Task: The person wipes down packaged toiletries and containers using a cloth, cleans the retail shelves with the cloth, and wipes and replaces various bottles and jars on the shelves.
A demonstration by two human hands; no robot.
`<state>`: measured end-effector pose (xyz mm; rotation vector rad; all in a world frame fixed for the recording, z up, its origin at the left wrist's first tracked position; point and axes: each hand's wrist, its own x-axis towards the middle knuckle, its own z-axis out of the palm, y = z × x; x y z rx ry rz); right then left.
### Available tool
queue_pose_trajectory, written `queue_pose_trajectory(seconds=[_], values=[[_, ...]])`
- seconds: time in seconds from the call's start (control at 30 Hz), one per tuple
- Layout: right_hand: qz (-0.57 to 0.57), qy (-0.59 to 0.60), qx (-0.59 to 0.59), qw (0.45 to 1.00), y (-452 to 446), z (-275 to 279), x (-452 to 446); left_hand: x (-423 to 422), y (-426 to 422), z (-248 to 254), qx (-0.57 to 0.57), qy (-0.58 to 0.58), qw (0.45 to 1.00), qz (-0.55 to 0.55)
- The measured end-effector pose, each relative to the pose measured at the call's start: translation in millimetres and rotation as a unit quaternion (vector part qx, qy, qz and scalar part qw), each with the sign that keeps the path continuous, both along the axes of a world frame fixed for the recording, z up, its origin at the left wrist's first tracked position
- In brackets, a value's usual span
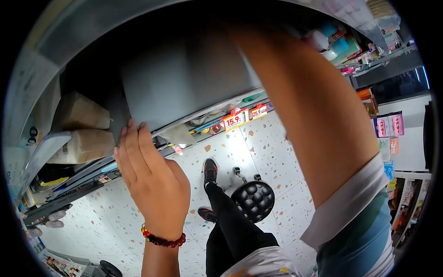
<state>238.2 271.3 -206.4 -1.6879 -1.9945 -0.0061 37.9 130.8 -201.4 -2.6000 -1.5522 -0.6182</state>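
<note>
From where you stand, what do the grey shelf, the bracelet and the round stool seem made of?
Grey shelf: perhaps painted metal, smooth with a soft sheen. Bracelet: mostly glossy dark-red beads; glass or stone, I can't tell. Round stool: shiny black, bumpy seat, possibly leatherette or plastic.

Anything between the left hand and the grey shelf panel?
Nothing visible. The left hand is right at the near-left corner of the grey shelf panel; contact is hard to confirm. The beige packs sit off to the left, not between them.
</note>
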Motion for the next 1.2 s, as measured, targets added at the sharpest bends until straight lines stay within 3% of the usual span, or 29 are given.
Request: queue_pose_trajectory(seconds=[0.47,0.77,0.87,0.93,0.97,1.03,1.07,1.13,1.2], values=[[0.004,0.011,-0.031,0.999,30.8,3.9,-20.2,1.3,1.6,2.6,-0.017,-0.012,1.0,-0.023],[0.012,0.052,-0.108,0.993,-54.9,15.5,-4.0,2.0,2.3,-4.3,-0.022,-0.021,0.999,-0.034],[0.038,0.079,-0.08,0.993,-78.5,19.3,-20.3,-20.3,0.1,5.2,-0.075,-0.061,0.995,-0.016],[0.046,0.094,-0.094,0.99,-95.8,16.5,-13.5,-27.0,-1.2,-28.9,-0.013,0.001,1.0,0.018],[0.053,0.097,-0.09,0.99,-107.0,19.5,1.1,-11.9,-6.5,-21.6,-0.046,-0.068,0.997,0.011],[0.022,0.068,-0.097,0.993,-126.7,7.3,34.8,18.1,-5.6,-68.5,-0.029,-0.126,0.992,-0.011],[0.03,0.049,-0.115,0.992,-125.7,6.2,37.6,15.1,-4.7,-49.1,0.023,-0.098,0.995,0.001],[0.023,0.011,-0.064,0.998,-133.2,-4.7,41.2,7.2,-17.8,-5.5,-0.03,-0.021,0.999,0.014],[0.002,0.017,-0.089,0.996,-122.1,-25.1,47.5,1.9,-11.3,-4.2,-0.088,-0.004,0.996,0.005]])
